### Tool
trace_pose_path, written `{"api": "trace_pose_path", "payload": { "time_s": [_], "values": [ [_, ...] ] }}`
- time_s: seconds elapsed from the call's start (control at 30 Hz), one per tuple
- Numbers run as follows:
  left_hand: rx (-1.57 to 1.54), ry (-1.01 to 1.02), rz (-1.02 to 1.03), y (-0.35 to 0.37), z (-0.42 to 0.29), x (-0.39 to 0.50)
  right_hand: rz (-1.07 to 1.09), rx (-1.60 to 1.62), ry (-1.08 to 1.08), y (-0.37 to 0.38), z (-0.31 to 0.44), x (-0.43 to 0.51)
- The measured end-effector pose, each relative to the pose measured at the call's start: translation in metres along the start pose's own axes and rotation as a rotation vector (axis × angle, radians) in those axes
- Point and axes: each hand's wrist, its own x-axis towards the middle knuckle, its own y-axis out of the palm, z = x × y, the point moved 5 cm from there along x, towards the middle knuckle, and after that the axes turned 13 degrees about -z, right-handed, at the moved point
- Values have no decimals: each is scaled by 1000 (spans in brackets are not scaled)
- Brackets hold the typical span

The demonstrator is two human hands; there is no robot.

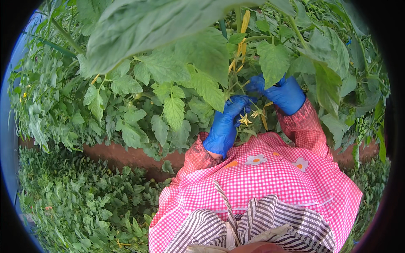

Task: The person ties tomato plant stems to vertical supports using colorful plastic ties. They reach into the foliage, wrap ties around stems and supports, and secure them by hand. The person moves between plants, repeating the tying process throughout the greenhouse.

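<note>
My left hand (pixel 225 123), in a blue glove, reaches into a tomato plant with its fingers curled beside thin stems. Yellow tomato flowers (pixel 245 119) hang just right of those fingers. My right hand (pixel 283 95), also blue-gloved, is a little higher and to the right. A tomato leaf (pixel 273 61) hangs in front of part of it and hides some fingers. The fingertips of both hands come close together among the stems. Whether either hand grips a stem cannot be made out. Yellow ties (pixel 243 34) run along the main stem above the hands.
A large leaf (pixel 152 31) hangs close to the camera. Small green tomatoes (pixel 137 95) show among the foliage at left. Bare brown soil (pixel 126 155) separates this row from low plants (pixel 82 202) behind me. I wear a pink checked apron (pixel 253 183). Blue sheeting (pixel 9 126) borders the left side.
</note>
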Motion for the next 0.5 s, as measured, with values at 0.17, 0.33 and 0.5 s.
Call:
{"api": "trace_pose_path", "payload": {
  "time_s": [0.17,0.33,0.5],
  "values": [
    [32,-19,8,0,0,-3,-56,-9,-142,7,12,-2],
    [45,7,-5,1,-1,-4,-83,6,-100,8,17,-11],
    [72,19,-25,0,-4,-4,-142,-103,-224,4,19,-12]
  ]
}}
